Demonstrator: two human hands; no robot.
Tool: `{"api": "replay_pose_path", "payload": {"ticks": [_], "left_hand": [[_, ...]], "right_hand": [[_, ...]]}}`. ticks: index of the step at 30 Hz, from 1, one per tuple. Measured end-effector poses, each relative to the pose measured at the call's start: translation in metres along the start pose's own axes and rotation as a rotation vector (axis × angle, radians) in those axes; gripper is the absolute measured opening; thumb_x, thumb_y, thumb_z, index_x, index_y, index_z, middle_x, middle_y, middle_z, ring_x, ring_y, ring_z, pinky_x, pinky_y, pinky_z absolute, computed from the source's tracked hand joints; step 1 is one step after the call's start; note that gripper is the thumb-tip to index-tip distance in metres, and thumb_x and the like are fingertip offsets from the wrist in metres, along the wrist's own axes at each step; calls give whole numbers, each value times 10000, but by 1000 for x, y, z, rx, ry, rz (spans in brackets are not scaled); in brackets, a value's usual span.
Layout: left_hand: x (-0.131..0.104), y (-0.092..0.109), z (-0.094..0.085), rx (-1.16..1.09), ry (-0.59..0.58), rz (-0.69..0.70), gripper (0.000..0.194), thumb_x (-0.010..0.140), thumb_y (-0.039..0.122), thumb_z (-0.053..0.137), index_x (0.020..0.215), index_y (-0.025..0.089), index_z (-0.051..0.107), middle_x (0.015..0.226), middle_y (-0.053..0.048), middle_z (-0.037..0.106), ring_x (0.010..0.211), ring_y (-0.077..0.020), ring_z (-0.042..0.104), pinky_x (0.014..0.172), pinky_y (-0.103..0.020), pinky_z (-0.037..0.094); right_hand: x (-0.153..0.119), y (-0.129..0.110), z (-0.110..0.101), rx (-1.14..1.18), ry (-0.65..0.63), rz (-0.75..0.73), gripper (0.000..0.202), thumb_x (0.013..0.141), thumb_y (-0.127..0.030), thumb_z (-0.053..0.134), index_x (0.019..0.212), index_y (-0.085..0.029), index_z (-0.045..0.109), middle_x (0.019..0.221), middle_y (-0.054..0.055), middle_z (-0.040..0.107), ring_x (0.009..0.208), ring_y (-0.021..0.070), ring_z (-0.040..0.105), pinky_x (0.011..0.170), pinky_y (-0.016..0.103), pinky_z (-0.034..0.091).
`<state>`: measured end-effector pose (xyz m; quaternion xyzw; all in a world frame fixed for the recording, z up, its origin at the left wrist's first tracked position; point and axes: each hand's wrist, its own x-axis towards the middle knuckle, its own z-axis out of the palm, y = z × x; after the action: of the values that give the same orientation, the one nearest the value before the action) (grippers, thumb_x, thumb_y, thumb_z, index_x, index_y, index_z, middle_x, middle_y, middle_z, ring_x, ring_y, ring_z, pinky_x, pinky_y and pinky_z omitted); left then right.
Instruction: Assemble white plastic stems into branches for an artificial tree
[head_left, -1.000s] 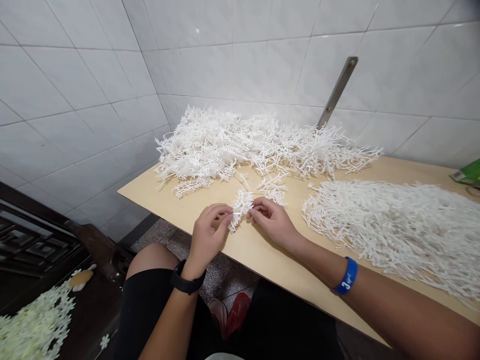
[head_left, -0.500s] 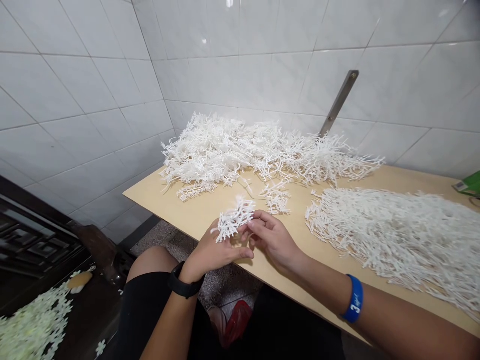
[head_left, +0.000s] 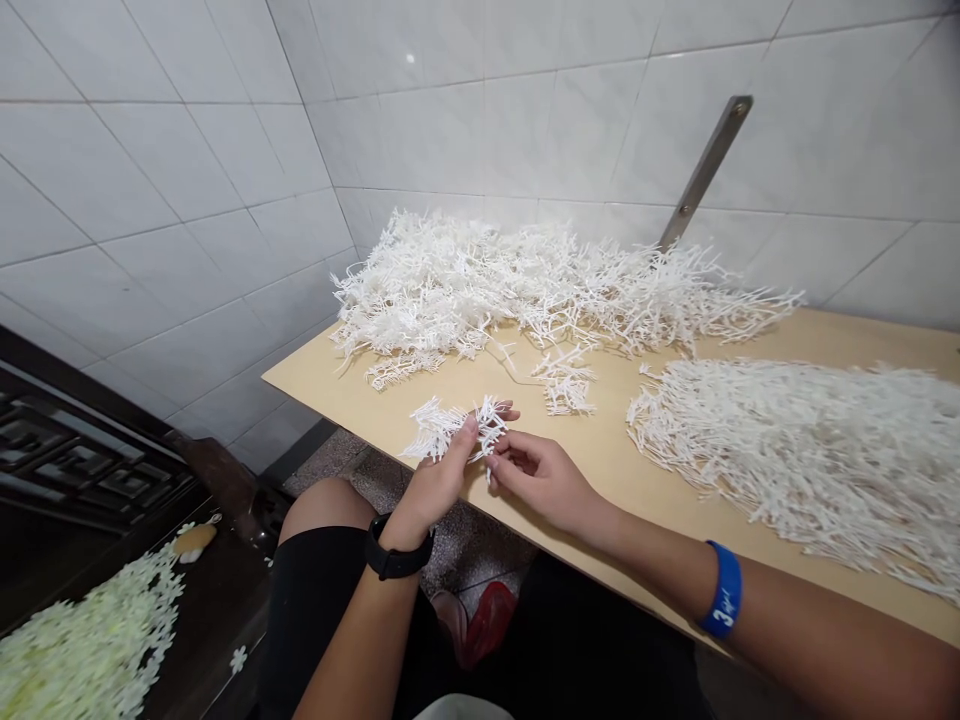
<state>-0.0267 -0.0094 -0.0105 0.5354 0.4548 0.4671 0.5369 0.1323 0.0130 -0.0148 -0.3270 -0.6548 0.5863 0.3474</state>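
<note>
The work looks partway through, with plenty left. In the left hand [head_left: 439, 485] a branching white sprig [head_left: 433, 432] is gripped, the thumb across it and fingers behind, held above the near edge of the bench [head_left: 330, 385]. The right hand [head_left: 546, 482] has its thumb and fingertips at the sprig's right edge; whether they pinch a stem is too small to tell. Along the wall lies a big tangled heap [head_left: 457, 290] of similar branching pieces, seemingly the part left to do, with a small loose clump [head_left: 568, 387] in front of it. To the right, a broad pile of strands [head_left: 810, 450], looking mostly single and unbranched, seems to be the finished portion.
</note>
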Motion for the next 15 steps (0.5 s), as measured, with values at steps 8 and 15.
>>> {"api": "replay_pose_path", "payload": {"ticks": [8, 15], "left_hand": [[6, -4, 8, -65, 168, -53, 486, 892, 573, 582, 1144, 185, 729, 1243, -103, 707, 1242, -280, 603, 1144, -415, 377], [23, 0, 2, -352, 445, 27, 480, 917, 571, 534, 989, 138, 728, 1090, -137, 751, 1107, -258, 681, 1053, -426, 461]], "right_hand": [[4, -2, -5, -132, 69, -80, 175, 814, -286, 536, 677, -194, 476, 631, -39, 447, 595, 108, 403, 573, 251, 334], [4, -4, -19, -395, 105, -67, 112, 789, -199, 487, 677, -194, 495, 574, -41, 445, 563, 122, 411, 559, 262, 308]]}}
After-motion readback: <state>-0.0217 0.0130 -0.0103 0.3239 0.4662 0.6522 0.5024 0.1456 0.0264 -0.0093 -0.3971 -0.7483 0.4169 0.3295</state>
